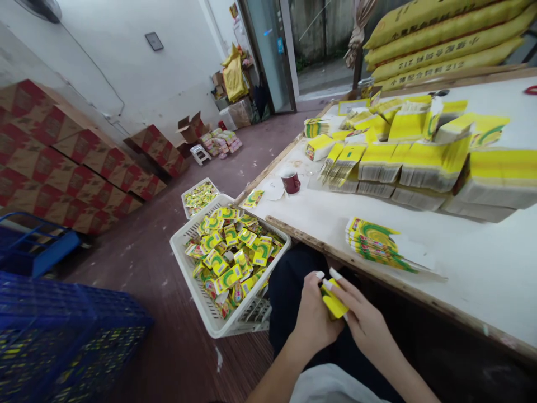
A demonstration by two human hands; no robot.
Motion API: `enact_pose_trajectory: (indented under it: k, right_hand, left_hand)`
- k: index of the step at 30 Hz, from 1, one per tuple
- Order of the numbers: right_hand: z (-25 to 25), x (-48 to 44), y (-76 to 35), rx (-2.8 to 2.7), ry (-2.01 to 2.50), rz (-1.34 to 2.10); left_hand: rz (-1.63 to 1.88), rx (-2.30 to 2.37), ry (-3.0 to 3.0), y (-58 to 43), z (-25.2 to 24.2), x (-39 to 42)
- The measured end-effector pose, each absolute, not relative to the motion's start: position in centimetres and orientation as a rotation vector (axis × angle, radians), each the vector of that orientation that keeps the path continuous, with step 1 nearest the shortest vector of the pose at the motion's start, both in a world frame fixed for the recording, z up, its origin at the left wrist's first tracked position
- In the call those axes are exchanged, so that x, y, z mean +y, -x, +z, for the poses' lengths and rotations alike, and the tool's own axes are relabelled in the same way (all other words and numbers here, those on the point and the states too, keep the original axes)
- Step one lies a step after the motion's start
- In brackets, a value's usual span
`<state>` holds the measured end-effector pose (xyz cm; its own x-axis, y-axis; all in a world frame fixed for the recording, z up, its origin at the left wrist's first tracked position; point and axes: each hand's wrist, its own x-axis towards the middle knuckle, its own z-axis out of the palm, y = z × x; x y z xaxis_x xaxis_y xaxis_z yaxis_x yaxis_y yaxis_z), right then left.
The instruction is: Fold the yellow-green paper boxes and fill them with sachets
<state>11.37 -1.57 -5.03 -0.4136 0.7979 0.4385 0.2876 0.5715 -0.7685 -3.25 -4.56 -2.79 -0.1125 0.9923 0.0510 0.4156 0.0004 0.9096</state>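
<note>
Above my lap, at the table's front edge, both hands meet on a small yellow packet (pixel 334 304). My left hand (pixel 314 313) is closed around its lower left side, and part of the packet is hidden by the fingers. From the other side my right hand (pixel 356 305) grips it, the fingers stretched along its top. White coverings show on several fingertips. Just beyond, a fanned stack of yellow and green printed cartons (pixel 373 243) lies flat on the white table (pixel 310 210). Left of my knees, a white basket (pixel 184 280) is heaped with yellow packets (pixel 229 277).
Rows of bundled yellow cartons (pixel 419 162) fill the table's far side, near a dark red mug (pixel 290 182). A smaller white tray (pixel 184 208) of packets sits on the floor. Blue crates (pixel 75 324), a blue trolley (pixel 54 254) and stacked red-brown boxes (pixel 62 162) stand left.
</note>
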Motion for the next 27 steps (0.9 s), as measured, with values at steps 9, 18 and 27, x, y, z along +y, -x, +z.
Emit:
enact_pose_trajectory:
  k: [9, 18, 27]
  right_hand:
    - [-4.9, 1.3, -14.7, -2.266, 0.774, 0.966]
    - [-2.3, 0.9, -13.1, -1.95, 0.857, 1.224]
    - [-0.4, 1.5, -13.2, -2.109, 0.767, 1.332]
  left_hand:
    - [0.776, 1.684, -1.679, 5.5, -0.9, -4.9]
    - [0.847, 1.625, -1.701, 5.1, -0.8, -4.1]
    - [0.903, 1.641, -1.724, 5.7, -0.4, -4.6]
